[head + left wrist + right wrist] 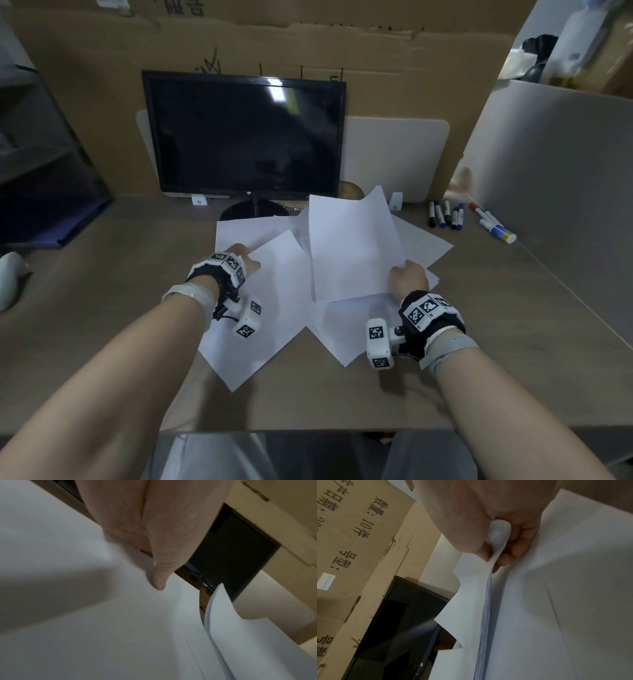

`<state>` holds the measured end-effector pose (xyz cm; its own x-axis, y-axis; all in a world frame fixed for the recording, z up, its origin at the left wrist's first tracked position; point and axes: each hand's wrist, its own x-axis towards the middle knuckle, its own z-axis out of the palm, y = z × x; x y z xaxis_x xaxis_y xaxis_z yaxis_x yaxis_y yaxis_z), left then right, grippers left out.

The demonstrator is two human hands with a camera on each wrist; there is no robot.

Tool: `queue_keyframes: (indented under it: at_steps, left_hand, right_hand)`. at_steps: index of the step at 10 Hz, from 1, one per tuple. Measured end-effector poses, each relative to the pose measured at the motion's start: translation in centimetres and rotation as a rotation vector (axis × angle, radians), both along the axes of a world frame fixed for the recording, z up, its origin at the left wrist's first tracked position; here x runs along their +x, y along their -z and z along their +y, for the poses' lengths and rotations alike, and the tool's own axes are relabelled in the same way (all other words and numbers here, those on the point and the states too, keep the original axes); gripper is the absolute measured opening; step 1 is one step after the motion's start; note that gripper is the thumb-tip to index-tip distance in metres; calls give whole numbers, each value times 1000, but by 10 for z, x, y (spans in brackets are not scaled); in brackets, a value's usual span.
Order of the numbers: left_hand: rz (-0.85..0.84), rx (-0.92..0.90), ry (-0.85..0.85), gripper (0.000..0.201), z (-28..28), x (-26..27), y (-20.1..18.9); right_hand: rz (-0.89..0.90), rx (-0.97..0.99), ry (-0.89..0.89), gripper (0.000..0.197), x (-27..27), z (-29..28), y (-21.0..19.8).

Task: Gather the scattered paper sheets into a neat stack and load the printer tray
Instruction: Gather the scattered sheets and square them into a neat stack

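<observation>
A few gathered sheets [352, 246] are being pinched at their near right corner by the right hand [409, 279], thumb & fingers curled round them, raised off the desk [102, 308]. A loose sheet [274, 308] w/ others is being lain on by the left hand [245, 262]; its grip can't be told. Monitor [245, 137] is standing just behind.

The monitor [244, 135] stands just behind the paper sheets [274, 274] and blocks the way back. Markers [445, 214] lie to the right. The desk [102, 291] is bare left and in front.
</observation>
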<state>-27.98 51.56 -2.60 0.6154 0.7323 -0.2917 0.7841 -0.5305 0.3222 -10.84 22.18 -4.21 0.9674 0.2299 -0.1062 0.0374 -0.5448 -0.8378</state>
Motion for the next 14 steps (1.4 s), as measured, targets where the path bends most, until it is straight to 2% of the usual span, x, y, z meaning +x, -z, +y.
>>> queue_keyframes:
  at_steps: [1, 2, 3, 4, 5, 6, 8, 9, 10, 11, 12, 13, 14]
  left_hand:
    - [-77, 12, 29, 34, -19, 15, -6]
    - [-58, 29, 63, 33, -37, 35, -8]
    - [-57, 41, 97, 27, -54, 57, -5]
    - [-78, 37, 80, 10, -68, 76, -3]
    - [-116, -11, 99, 24, -87, 95, -5]
    - [-120, -64, 106, 30, -106, 113, -7]
    - [-147, -174, 138, 84, -135, 145, 1]
    - [-186, -199, 170, 75, -145, 154, 2]
    - [-181, -166, 160, 58, -153, 151, -4]
    - [-228, -156, 84, 40, -145, 143, -9]
    - [-255, -164, -36, 43, -132, 125, -13]
    - [-251, -250, -63, 55, -120, 109, -6]
    - [-174, -422, -1, 33, -113, 89, -6]
  right_hand:
    - [-20, 24, 14, 30, 1, -6, -4]
    - [-44, 55, 34, 25, 6, -21, -12]
    - [-7, 120, 69, 20, 16, -42, -13]
    - [66, 221, 118, 25, 24, -62, -5]
    - [97, 245, 145, 20, 30, -75, 1]
    - [115, 294, 194, 16, 35, -84, -1]
    - [189, 411, 241, 19, 45, -98, 0]
    - [222, 442, 240, 13, 48, -103, 4]
    - [219, 459, 232, 14, 52, -105, 9]
    - [218, 491, 284, 13, 49, -102, 6]
    - [261, 490, 308, 15, 45, -93, 0]
    - [312, 448, 277, 20, 40, -78, -5]
    - [329, 385, 250, 10, 37, -64, -6]
